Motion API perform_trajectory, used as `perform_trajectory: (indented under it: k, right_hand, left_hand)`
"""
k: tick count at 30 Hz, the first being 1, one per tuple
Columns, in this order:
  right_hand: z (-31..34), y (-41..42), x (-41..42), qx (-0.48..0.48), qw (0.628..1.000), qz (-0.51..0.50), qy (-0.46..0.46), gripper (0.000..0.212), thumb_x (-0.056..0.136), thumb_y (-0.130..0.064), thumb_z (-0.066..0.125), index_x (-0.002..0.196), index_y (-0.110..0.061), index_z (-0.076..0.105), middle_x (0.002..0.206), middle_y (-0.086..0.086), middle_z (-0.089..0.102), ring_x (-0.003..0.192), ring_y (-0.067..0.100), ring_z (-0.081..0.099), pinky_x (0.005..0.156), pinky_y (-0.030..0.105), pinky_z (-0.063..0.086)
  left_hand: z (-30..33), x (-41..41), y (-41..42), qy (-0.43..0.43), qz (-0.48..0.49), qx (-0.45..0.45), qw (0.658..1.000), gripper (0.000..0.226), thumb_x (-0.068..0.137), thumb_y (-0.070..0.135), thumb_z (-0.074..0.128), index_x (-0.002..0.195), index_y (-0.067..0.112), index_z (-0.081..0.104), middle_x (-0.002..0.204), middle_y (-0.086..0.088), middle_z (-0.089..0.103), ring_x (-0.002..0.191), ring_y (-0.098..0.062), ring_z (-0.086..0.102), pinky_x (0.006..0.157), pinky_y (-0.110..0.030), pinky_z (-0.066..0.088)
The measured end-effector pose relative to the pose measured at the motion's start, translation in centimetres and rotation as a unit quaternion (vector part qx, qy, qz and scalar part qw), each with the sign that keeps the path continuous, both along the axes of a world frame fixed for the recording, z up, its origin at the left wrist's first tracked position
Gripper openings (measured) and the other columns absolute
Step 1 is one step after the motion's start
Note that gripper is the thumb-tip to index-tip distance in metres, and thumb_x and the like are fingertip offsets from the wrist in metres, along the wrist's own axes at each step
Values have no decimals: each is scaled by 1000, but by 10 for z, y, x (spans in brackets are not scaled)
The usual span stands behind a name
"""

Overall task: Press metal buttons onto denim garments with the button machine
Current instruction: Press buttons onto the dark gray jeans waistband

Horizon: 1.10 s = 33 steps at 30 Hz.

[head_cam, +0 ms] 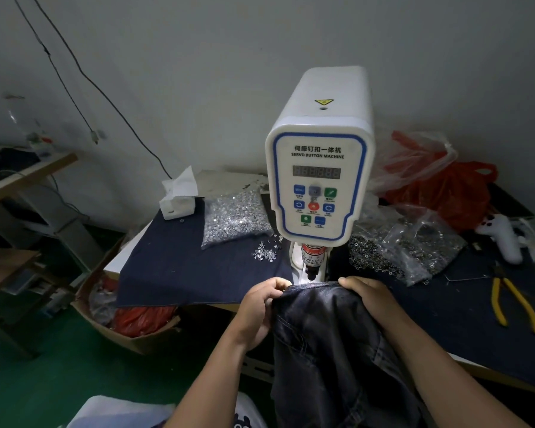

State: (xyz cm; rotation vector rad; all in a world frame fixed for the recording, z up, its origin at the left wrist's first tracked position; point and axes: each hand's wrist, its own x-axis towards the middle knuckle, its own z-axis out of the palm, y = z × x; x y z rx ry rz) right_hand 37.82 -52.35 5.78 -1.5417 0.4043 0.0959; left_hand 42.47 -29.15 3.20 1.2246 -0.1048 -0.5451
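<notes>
Head view: left hand and right hand each pinch the denim garment under the button machine.

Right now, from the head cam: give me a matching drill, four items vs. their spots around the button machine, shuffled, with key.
Items:
1. tissue pack
2. yellow-handled pliers
3. cardboard box
4. denim garment

Places:
A. on the floor, left of the table
B. held at its top edge by the left hand and right hand, below the button machine head
C. back left of the table, on dark cloth
D. right side of the table

Pairs: 1-C, 2-D, 3-A, 4-B
</notes>
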Motion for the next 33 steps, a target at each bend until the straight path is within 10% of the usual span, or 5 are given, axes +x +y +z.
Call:
perform_trajectory:
  k: [10,16,33]
  right_hand:
    - [0,2,-5,-6,999,13,-31,22,99,-22,62,86,-6,67,77,9,56,75,16,48,61,26,41]
    - [3,4,-6,-8,999,1,-39,26,100,-21,62,77,-8,65,74,8,57,73,15,49,59,23,41]
    - [-9,-2,3,-5,1000,-5,-29,29,92,-32,72,71,-12,68,73,7,62,74,17,54,73,32,42]
  left_hand:
    - [0,-4,1,-17,-1,-27,999,23,75,4,59,97,9,65,93,-10,62,85,-19,60,77,-29,49]
    - [4,-4,2,-172,-34,175,969,13,87,31,60,81,20,63,80,10,59,77,-6,51,71,-20,42]
    - [6,1,-12,-101,25,105,989,12,90,25,64,78,24,68,76,2,62,71,-9,54,64,-22,46]
